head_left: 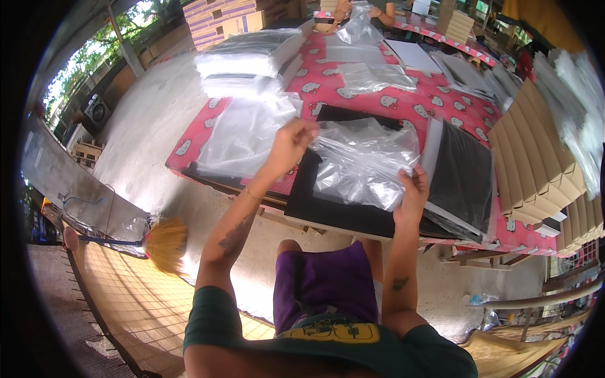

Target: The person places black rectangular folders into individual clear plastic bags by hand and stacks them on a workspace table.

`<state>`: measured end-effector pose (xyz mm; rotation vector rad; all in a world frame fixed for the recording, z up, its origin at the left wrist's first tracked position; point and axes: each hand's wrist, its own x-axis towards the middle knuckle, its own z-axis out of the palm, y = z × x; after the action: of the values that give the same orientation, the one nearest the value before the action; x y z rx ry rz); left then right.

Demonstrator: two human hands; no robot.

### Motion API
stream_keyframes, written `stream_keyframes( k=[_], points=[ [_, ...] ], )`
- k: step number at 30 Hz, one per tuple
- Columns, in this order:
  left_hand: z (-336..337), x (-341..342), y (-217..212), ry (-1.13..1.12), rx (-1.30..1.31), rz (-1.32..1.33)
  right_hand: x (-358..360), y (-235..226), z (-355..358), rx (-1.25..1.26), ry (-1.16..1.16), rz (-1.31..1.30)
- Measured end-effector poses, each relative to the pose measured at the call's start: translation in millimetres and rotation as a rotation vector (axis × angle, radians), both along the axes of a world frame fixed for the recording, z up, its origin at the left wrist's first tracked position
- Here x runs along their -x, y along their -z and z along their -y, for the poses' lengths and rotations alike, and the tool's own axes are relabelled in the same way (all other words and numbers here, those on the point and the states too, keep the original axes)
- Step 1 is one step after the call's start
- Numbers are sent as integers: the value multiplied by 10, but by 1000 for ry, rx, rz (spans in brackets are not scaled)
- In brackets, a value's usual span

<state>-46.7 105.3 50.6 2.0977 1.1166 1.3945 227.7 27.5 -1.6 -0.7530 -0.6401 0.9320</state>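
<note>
The person's left hand (pixel 291 143) is gripping the upper left corner of a clear plastic bag (pixel 362 165), its fingers clenched on the film, while the right hand (pixel 413 189) is pinching the bag's lower right edge, fingers closed on the plastic with the thumb on top. The bag is hanging stretched and crumpled between the two hands, just above a flat black sheet (pixel 328 208) that is lying at the near edge of the desk (pixel 378 104), which is wearing a red cloth printed with white cartoon cat faces. To the left of the black sheet a loose pile of clear bags (pixel 242 135) is spreading over the cloth, and behind it stacks of white bagged sheets (pixel 249 53) are sitting near the far left corner. To the right, another black sheet inside a clear sleeve (pixel 460 176) is lying beside the held bag, and a stack of folded brown cardboard boxes (pixel 535 157) is leaning at the right end of the desk. At the far side another person's hands (pixel 359 9) are holding up a second clear bag (pixel 358 26). Below, the person's purple shorts (pixel 328 283) and green shirt are showing, and a straw broom (pixel 165 242) is lying on the floor to the left.
</note>
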Motion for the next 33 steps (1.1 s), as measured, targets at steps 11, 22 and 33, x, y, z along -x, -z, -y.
stream_keyframes(
  k=[11,22,33],
  points=[
    [-130,-344,401,-167,-124,-501,-48,259,96,140,182,578],
    [542,-890,215,-132,-329,-439,-391,168,594,207,27,-6],
    [952,-1282,579,36,-235,-528,-418,225,784,204,-34,192]
  ],
)
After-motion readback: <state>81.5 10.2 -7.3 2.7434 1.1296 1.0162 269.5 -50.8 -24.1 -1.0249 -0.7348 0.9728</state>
